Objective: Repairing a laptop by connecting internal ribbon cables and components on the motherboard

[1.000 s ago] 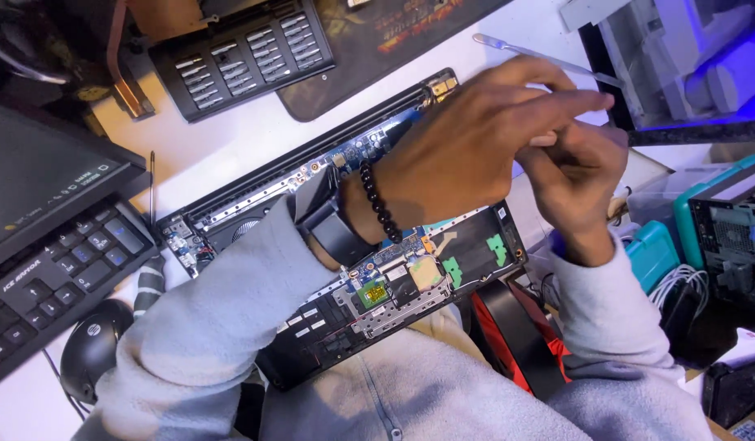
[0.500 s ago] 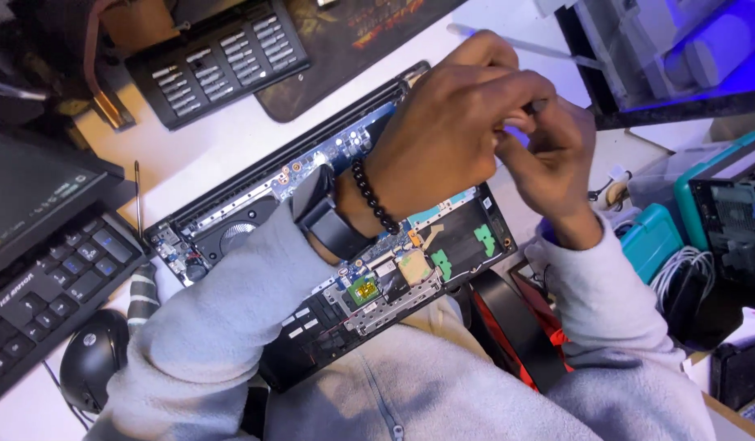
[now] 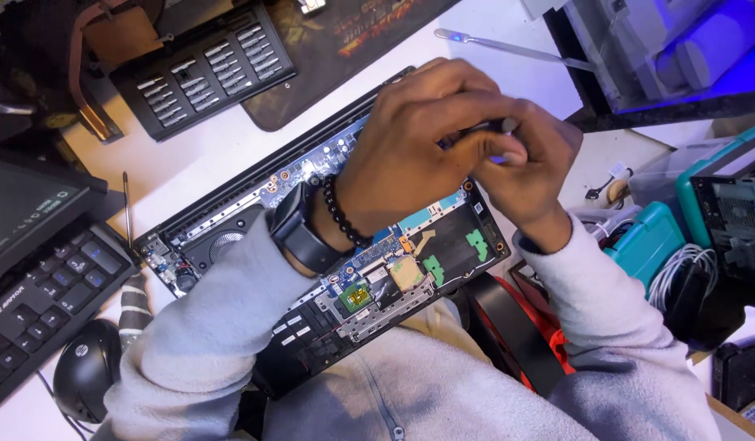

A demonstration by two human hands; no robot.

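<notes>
An opened laptop (image 3: 230,220) lies bottom-up on the white desk, its circuit board, fan and battery bay exposed. My left hand (image 3: 410,155), with a black watch and a bead bracelet on the wrist, hovers over the board's right half with fingers curled round a thin grey tool (image 3: 501,126). My right hand (image 3: 532,171) meets it from the right, fingers closed on the same small tool. What the tool's tip touches is hidden under my hands.
A black tray of screwdriver bits (image 3: 202,69) sits at the back, a dark mat (image 3: 337,49) beside it. A keyboard (image 3: 43,294) and mouse (image 3: 88,376) lie left. A metal spudger (image 3: 508,49), teal cases (image 3: 651,241) and white cables (image 3: 679,273) are right.
Both hands stay joined over the laptop's right half; the view has shifted slightly, and the hands sit a little lower and more central in it.
</notes>
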